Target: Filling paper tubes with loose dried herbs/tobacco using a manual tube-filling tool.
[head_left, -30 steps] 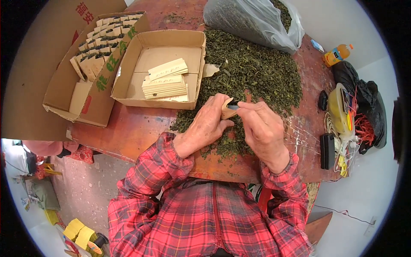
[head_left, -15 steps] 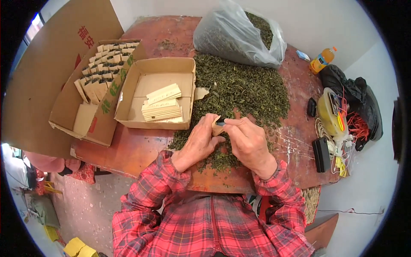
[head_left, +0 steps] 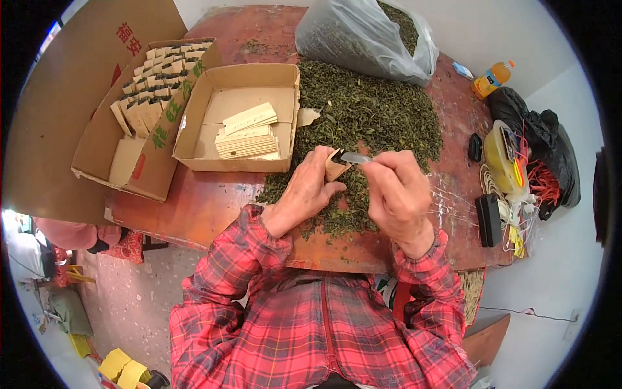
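My left hand grips a small brown paper packet, its mouth held upward with dark leaf showing inside. In my right hand is a small metal scoop, pinched by its handle. Its pale blade lies just right of the packet's mouth; I cannot tell whether the two touch. Both hands hover over the near part of a spread of dried green leaves. To the left, a shallow cardboard box holds flat stacked paper packets.
A long cardboard box at the far left holds rows of filled packets. A clear plastic bag of leaves stands at the back. An orange drink bottle, a yellow tub and a black case line the right edge.
My right hand has drawn back to the right, bringing the scoop's blade out of the packet's mouth. My left hand still holds the packet. The whole view has shifted slightly.
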Demonstrator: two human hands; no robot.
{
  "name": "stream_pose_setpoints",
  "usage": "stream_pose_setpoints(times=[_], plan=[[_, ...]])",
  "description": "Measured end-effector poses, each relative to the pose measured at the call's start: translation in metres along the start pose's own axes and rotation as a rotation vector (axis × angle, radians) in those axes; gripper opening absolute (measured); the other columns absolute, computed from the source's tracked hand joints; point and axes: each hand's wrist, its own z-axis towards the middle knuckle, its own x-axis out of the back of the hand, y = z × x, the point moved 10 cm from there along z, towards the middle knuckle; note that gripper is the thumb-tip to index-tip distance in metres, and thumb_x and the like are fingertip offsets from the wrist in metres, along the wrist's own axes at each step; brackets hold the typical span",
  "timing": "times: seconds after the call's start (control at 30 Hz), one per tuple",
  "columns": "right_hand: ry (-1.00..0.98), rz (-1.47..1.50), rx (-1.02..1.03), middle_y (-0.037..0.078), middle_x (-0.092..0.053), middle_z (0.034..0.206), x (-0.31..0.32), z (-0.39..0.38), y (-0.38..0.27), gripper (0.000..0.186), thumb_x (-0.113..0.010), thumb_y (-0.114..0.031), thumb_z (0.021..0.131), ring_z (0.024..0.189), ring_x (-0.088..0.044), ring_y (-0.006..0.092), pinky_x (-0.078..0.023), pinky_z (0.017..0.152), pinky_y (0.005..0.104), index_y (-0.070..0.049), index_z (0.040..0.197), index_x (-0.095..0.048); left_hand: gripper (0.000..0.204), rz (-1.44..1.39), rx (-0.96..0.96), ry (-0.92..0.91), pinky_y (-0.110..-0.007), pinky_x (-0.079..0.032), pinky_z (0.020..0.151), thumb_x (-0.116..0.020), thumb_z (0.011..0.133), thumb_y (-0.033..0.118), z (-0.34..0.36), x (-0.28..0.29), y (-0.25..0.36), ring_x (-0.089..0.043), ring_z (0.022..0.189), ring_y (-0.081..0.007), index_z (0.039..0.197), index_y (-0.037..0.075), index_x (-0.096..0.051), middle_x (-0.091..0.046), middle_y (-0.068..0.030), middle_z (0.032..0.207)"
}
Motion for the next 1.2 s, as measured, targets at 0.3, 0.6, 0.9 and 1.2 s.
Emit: stream_pose_setpoints(times=[0.3, 0.6, 0.9, 1.2], plan=[[0.062, -0.007, -0.331, 0.011, -0.062, 0.082, 0.028, -0.014, 0.042, 0.016, -0.069, 0.01, 0.089, 0.069, -0.062, 0.0207, -0.049, 0.062, 0.0312, 0.001, 0.102, -0.07, 0.062, -0.019, 0.105, 0.004, -0.051, -0.049, 0.086, -0.085, 0.081, 0.001, -0.002, 0.003, -0.005, -0.059, 0.103, -0.0488, 0.129, 0.002, -0.046, -0.059, -0.0251, 0.107], [-0.134, 0.059, -0.519, 0.014, -0.071, 0.08, -0.008, -0.068, 0.075, 0.007, -0.069, 0.006, 0.092, 0.069, -0.073, 0.0245, -0.054, 0.062, 0.0347, 0.001, 0.096, -0.065, 0.064, 0.013, 0.163, 0.027, -0.051, -0.05, 0.084, -0.085, 0.082, 0.004, -0.001, 0.007, -0.011, -0.061, 0.098, -0.0502, 0.132, -0.001, -0.046, -0.06, -0.0264, 0.106], [-0.282, -0.006, -0.524, 0.018, -0.073, 0.081, -0.009, -0.069, 0.071, 0.014, -0.079, -0.005, 0.092, 0.07, -0.073, 0.0358, -0.054, 0.06, 0.0401, 0.0, 0.096, -0.067, 0.063, 0.055, 0.14, 0.028, -0.052, -0.051, 0.086, -0.085, 0.083, 0.005, -0.002, 0.007, -0.011, -0.062, 0.102, -0.0508, 0.132, -0.001, -0.046, -0.061, -0.0267, 0.108], [-0.328, -0.002, -0.472, 0.021, -0.073, 0.082, -0.043, -0.059, 0.082, 0.015, -0.079, -0.006, 0.092, 0.071, -0.071, 0.0408, -0.054, 0.061, 0.0458, 0.0, 0.095, -0.065, 0.062, 0.019, 0.173, 0.005, -0.051, -0.051, 0.085, -0.085, 0.083, 0.005, -0.001, 0.006, -0.011, -0.063, 0.101, -0.0491, 0.131, 0.0, -0.046, -0.061, -0.0255, 0.108]])
